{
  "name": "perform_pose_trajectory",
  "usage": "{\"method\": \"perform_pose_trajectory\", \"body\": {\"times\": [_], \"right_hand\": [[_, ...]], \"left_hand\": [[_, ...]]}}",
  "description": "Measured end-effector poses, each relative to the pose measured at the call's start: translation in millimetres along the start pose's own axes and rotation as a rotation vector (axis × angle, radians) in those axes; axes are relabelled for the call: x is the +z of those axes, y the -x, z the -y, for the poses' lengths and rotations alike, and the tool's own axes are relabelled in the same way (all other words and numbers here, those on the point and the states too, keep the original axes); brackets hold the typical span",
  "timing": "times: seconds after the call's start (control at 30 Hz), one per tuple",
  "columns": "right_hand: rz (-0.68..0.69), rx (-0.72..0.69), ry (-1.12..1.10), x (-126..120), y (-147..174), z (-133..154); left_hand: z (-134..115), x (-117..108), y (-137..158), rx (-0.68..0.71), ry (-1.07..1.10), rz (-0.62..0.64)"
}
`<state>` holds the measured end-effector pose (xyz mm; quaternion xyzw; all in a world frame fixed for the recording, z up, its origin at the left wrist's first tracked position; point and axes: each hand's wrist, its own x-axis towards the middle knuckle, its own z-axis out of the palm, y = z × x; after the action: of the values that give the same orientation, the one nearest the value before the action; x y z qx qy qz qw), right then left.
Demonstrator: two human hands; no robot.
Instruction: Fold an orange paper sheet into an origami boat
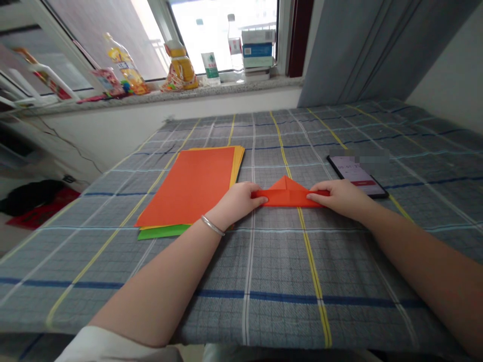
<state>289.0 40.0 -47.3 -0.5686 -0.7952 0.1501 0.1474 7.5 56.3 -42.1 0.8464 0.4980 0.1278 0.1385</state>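
Note:
A folded piece of orange paper (289, 197) is held just over the checked cloth, a long flat band with a triangular peak rising behind its middle. My left hand (241, 201) pinches the band's left end between thumb and fingers, a silver bangle on its wrist. At the other end, my right hand (337, 198) grips the paper the same way, thumb on the near side. Left of the folded paper lies a stack of coloured sheets (196, 183), orange on top, with yellow and green edges showing; my left forearm passes over its near corner.
A phone (356, 176) lies face up beyond my right hand. The grey checked cloth (275, 266) covers the broad surface. Along the windowsill (143, 100) stand bottles, a tube (210, 68) and stacked boxes (258, 50). A grey curtain (350, 50) hangs at the back right.

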Motion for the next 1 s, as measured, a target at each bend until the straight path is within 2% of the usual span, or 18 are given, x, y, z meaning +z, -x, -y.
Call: {"method": "perform_pose_trajectory", "body": {"times": [0.07,0.23,0.33,0.43,0.5,0.57,0.67,0.77,0.9,1.0], "right_hand": [[0.004,0.008,-0.020,2,-3,-2],[-0.018,0.013,0.048,5,-3,-1],[-0.081,0.005,0.134,0,1,3],[-0.161,-0.175,0.267,-4,2,15],[-0.146,-0.299,0.299,-4,1,26],[-0.078,-0.341,0.289,-2,-3,36],[0.062,-0.335,0.270,2,-14,45],[0.146,-0.318,0.240,1,-27,44],[0.177,-0.232,0.134,-2,-40,36],[0.122,-0.209,0.194,1,-45,32]], "left_hand": [[2,1,-2,-0.048,0.010,0.001],[3,3,-4,-0.050,-0.024,-0.012],[2,3,-2,-0.044,0.006,-0.026],[-2,6,0,-0.026,0.049,-0.062],[-6,9,0,-0.017,0.079,-0.076],[-11,13,-1,-0.006,0.102,-0.082],[-14,13,-1,0.019,0.105,-0.079],[-12,6,2,0.085,0.008,-0.045],[-5,-8,5,0.060,-0.132,0.008],[-1,-12,4,-0.014,-0.109,0.052]]}}
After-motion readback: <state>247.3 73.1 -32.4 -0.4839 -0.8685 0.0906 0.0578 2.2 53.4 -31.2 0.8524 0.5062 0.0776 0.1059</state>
